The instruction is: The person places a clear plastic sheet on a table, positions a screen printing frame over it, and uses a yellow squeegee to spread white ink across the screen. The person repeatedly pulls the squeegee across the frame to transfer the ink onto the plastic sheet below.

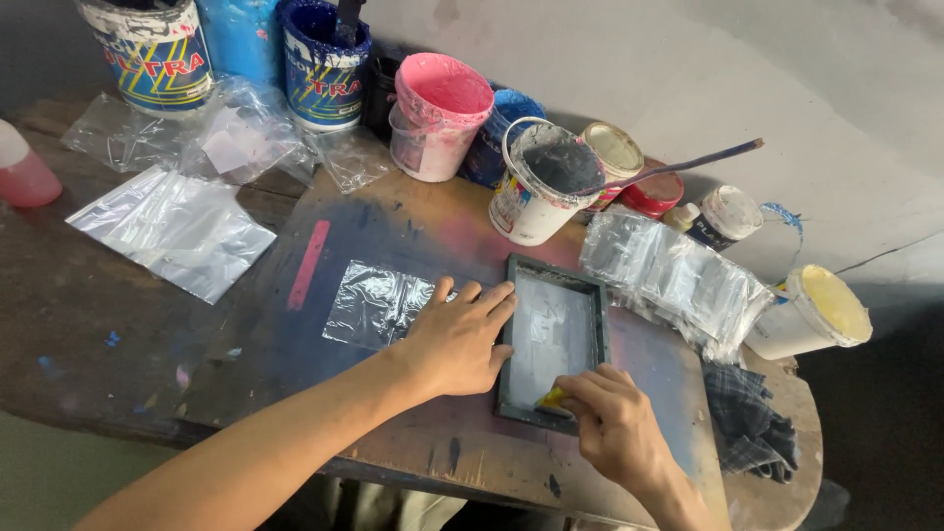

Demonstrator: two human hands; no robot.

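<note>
A small dark-framed printing screen (554,337) lies flat on the paint-stained wooden board (413,231). My left hand (455,337) rests flat, fingers spread, pressing on the screen's left frame edge and on a clear plastic bag (374,303) lying under it. My right hand (617,425) is closed around a small yellow squeegee (553,398) at the near edge of the screen's mesh.
Paint buckets stand along the back: a pink one (440,115), a white one with grey paint (544,180) and a stick (678,164), blue ones (322,65). A stack of clear bags (676,278) sits right, loose bags (173,228) left, a dark cloth (749,423) near right.
</note>
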